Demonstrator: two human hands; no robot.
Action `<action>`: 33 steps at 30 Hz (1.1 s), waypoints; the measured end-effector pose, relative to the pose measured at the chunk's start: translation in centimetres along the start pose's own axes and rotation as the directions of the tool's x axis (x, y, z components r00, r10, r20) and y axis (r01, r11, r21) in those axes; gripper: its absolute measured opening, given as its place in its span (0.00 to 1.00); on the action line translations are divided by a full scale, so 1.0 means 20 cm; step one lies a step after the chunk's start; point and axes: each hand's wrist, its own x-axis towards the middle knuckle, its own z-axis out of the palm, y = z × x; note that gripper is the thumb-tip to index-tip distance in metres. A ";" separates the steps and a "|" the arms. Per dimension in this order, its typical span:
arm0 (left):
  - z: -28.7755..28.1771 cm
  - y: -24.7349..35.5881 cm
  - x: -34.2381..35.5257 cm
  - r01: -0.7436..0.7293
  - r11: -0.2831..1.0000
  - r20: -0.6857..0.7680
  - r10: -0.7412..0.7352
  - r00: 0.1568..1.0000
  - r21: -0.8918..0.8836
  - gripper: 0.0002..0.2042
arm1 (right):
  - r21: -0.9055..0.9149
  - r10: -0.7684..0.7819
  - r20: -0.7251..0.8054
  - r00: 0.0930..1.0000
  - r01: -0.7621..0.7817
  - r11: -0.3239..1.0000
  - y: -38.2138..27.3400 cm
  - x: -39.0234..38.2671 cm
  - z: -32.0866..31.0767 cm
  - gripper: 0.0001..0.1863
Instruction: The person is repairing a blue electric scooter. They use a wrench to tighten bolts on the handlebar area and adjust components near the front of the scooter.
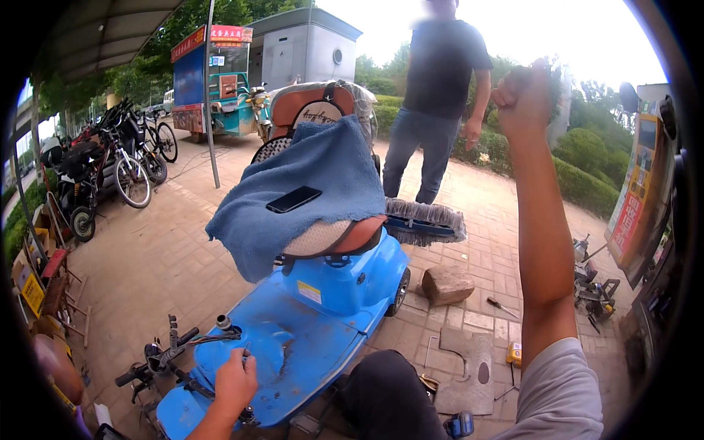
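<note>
My left hand (233,381) is closed at the front of a blue mobility scooter (301,308), its fingers around something small beside cables (227,336) that run from a steering tube. The detached handlebar assembly (158,359) hangs just to its left. My right hand (524,103) is raised high at the right, closed; whatever it may hold is unclear against the dark foliage. On the scooter's seat, a blue towel (315,161) bears a black phone (293,199). A long grey mop head (425,220) sticks out beside the seat.
A person (440,81) in dark clothes stands beyond the scooter. A wood block (447,284), screwdriver (502,306) and worn mat (462,381) lie on the paving (169,242). Bicycles (132,176) and a food kiosk (191,81) are behind. Tools (594,293) and a signboard (631,213) edge the right.
</note>
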 end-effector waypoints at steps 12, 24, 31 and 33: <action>0.06 -0.03 0.01 -0.075 0.996 0.054 0.073 0.996 0.038 0.16 | -0.894 0.244 0.444 0.862 0.446 0.052 0.57 0.30 0.19 0.31; 0.03 0.04 -0.01 -0.044 0.968 0.251 0.108 0.962 -0.248 0.13 | -0.828 -0.575 -0.120 0.809 -0.401 -0.391 -1.19 0.66 -1.62 0.34; 0.10 0.16 -0.02 -0.136 0.978 0.162 0.162 0.973 -0.158 0.11 | -0.771 -0.751 -0.248 0.612 -0.594 -0.229 -1.90 0.47 -1.96 0.24; 0.11 0.19 -0.02 -0.151 0.978 0.166 0.175 0.971 -0.145 0.11 | -0.781 -0.738 -0.242 0.630 -0.578 -0.237 -1.95 0.47 -1.97 0.24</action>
